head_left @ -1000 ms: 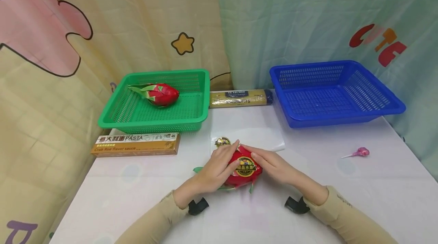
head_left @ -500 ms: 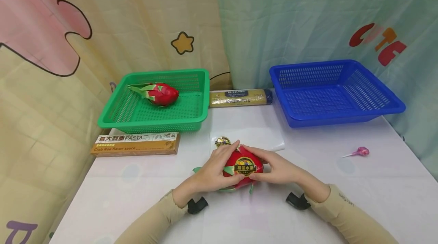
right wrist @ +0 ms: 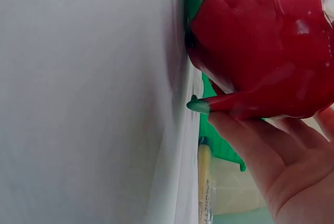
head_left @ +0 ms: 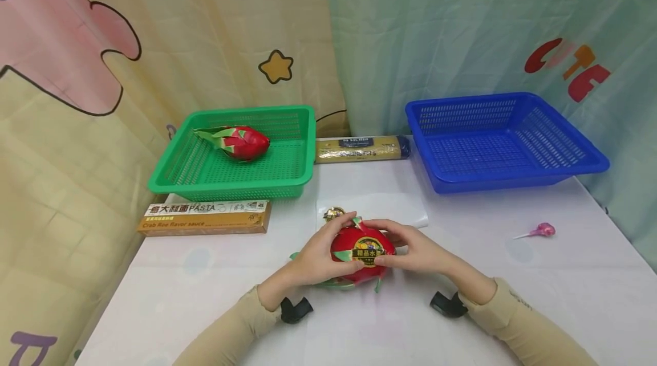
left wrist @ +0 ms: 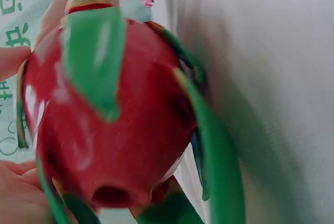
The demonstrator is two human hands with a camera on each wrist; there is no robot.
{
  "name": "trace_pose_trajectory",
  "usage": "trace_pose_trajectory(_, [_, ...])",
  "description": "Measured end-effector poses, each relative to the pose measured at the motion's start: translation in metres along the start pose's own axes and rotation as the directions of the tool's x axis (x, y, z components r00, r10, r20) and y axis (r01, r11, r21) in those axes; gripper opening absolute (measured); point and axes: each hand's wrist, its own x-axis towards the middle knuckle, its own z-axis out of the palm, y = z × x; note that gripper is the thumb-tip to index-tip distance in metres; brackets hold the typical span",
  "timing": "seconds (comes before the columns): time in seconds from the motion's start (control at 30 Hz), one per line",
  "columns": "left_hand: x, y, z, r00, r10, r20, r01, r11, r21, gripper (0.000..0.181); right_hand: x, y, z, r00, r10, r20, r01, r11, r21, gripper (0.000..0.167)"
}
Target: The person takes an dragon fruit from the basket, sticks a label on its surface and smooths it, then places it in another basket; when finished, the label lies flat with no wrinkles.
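Observation:
A red dragon fruit (head_left: 341,238) with green leaf tips and a round black-and-gold sticker (head_left: 367,249) lies on the white table in front of me. My left hand (head_left: 320,255) grips its left side, thumb at the front and fingers behind. From the right, my right hand (head_left: 418,249) holds it the same way, its thumb by the sticker's lower edge. Close up in the left wrist view, the fruit (left wrist: 112,145) shows a small dark hollow at one end. The right wrist view has my right fingers against the fruit's (right wrist: 261,51) side.
A second dragon fruit (head_left: 246,143) lies in the green basket (head_left: 231,190). A blue basket (head_left: 513,181) stands back right. Between them lies a spaghetti pack (head_left: 359,149). A pasta box (head_left: 205,223), a lollipop (head_left: 544,230) and a glossy sheet (head_left: 380,206) with another sticker (head_left: 333,214) are on the table.
My right hand has gone from lying flat along the fruit to gripping it, thumb in front. The left thumb has come down, and the fruit is turned slightly.

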Motion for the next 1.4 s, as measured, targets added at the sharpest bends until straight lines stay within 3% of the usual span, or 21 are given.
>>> trace_pose_trajectory(0.13, [-0.001,-0.001,0.0,1.0,0.018,-0.003,-0.018,0.998,-0.056,0.075,-0.001,-0.001,-0.002,0.999,-0.048,0.02,0.049,0.998,-0.025,0.059])
trace_pose_trajectory(0.37, [-0.002,-0.002,0.007,0.997,0.033,-0.066,-0.027,0.995,0.091,0.08,-0.001,-0.003,0.0,1.0,-0.025,0.018,0.025,0.999,-0.028,0.066])
trace_pose_trajectory(0.57, [-0.002,0.0,0.009,0.997,0.025,-0.079,-0.019,0.997,0.074,0.082,-0.001,-0.003,-0.002,0.998,-0.05,0.027,0.051,0.998,-0.04,0.064])
trace_pose_trajectory(0.73, [-0.002,-0.001,0.008,0.997,0.028,-0.071,-0.02,0.994,0.107,0.081,-0.002,-0.002,-0.001,0.998,-0.062,0.025,0.063,0.997,-0.045,0.065])
trace_pose_trajectory(0.9, [-0.004,-0.001,0.008,0.998,0.018,-0.058,-0.013,0.996,0.092,0.079,-0.001,-0.002,0.0,1.0,-0.015,0.01,0.015,1.0,-0.025,0.067])
trace_pose_trajectory(1.17, [-0.002,0.002,0.012,0.995,0.023,-0.097,-0.014,0.996,0.091,0.082,-0.003,-0.006,-0.008,0.997,-0.015,0.076,0.02,0.997,-0.069,0.063])
trace_pose_trajectory(1.4, [-0.003,0.002,0.012,0.999,0.015,-0.051,-0.013,0.999,0.053,0.08,-0.006,-0.01,-0.004,0.997,0.07,0.017,-0.067,0.99,-0.124,0.073])
